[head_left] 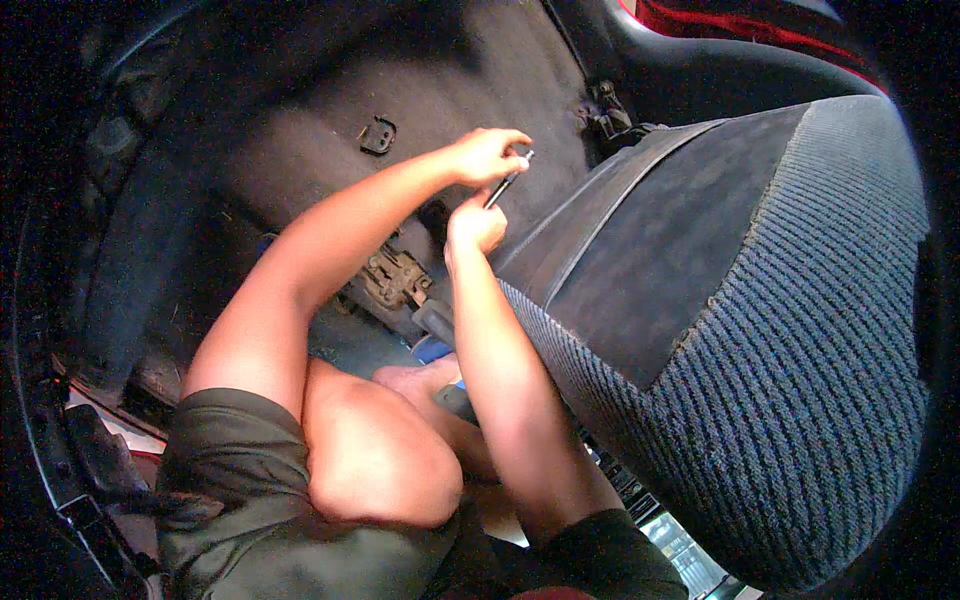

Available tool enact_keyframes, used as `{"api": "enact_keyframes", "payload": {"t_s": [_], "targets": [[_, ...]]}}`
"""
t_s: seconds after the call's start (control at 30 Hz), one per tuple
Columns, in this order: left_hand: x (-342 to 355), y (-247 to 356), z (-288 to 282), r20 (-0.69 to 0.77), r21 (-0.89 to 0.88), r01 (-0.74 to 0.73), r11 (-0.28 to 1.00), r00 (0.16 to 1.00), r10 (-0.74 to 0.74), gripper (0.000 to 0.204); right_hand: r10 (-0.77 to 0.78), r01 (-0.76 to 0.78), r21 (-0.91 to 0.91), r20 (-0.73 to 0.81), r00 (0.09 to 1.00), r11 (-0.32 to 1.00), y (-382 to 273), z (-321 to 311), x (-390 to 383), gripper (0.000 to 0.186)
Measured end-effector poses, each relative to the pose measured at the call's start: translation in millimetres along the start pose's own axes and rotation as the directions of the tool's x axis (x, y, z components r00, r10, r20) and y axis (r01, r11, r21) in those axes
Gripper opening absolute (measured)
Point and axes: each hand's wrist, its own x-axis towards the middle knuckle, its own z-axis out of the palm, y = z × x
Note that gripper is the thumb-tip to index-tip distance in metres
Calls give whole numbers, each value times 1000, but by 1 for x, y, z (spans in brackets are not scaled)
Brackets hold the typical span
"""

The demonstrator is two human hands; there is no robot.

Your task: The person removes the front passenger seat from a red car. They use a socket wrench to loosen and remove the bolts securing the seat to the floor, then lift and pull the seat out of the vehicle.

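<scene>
A slim dark tool with a bright metal end (504,188) runs slantwise between my two hands, over the dark carpet. My right hand (475,226) is wrapped round its lower part, next to the side of the seat. At the upper end, my left hand (487,157) has thumb and fingers around the bright tip. The exact kind of tool is too small to make out. Below my hands, close to my right wrist, lies a rusty metal mechanism (395,278) on the floor.
A large seat or cushion with blue-grey ribbed fabric (800,350) and a dark panel fills the right side. On the carpet (300,130) lies a small black bracket (378,135). A dark metal fitting (606,118) sits by the far side panel. My bent knee (385,450) is below my arms.
</scene>
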Motion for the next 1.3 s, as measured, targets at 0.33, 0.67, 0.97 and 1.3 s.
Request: {"api": "enact_keyframes", "payload": {"t_s": [0.33, 0.67, 0.97, 1.3], "targets": [[-5, 4, -10, -57, 14, 43, 999, 997, -42, 42, -207, 205, -81, -30, 978, 975, -8, -7, -16, 30], [-15, -4, -47, -52, 747, -293, 596, 868, 493, 26, -349, 357, -124, 78, 934, 926, -2, -2, -16, 42], [-175, -21, -78, -248, 746, 100, 658, 959, 135, 34, -817, 919, -172, 423, 393, 354, 32, -10, -5, 34], [-103, -8, -61, -366, 346, 19, 938, 923, 116, 42, -403, 486, -260, 312, 860, 834, 2, -17, -18, 31]]}}
